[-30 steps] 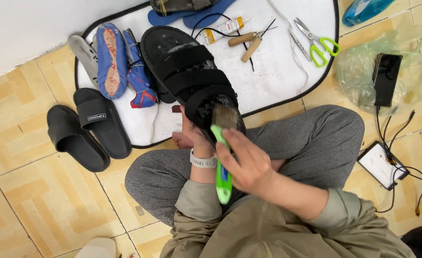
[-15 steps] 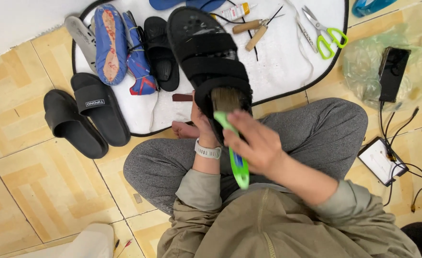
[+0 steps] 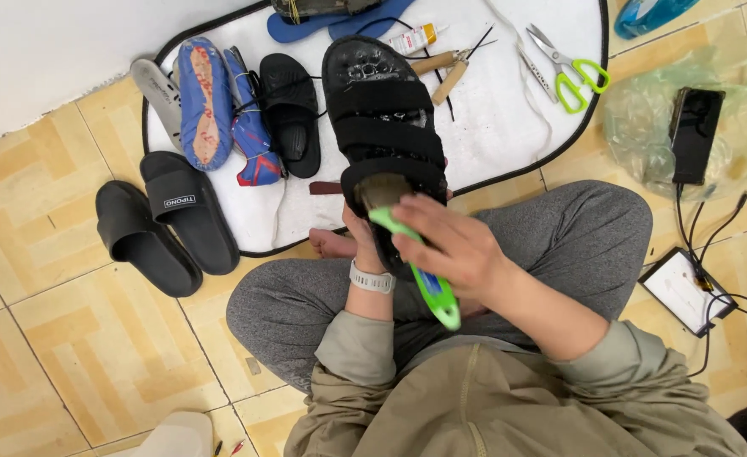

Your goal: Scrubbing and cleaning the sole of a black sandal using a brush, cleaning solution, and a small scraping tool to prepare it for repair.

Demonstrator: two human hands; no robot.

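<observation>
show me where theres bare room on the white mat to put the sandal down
Free: the mat's right-middle, bordered by the strapped sandal, the green-handled scissors and the mat's dark edge. A smaller patch lies below the blue shoe. Crowded: the mat's left side and top edge.

The person sits cross-legged, with both forearms reaching forward over the lap. The left hand (image 3: 363,241), with a white watch on its wrist, is mostly hidden, its fingers curled in a closed grip. The right hand (image 3: 454,250) lies above it, palm down, with fingers bent and closed.
</observation>
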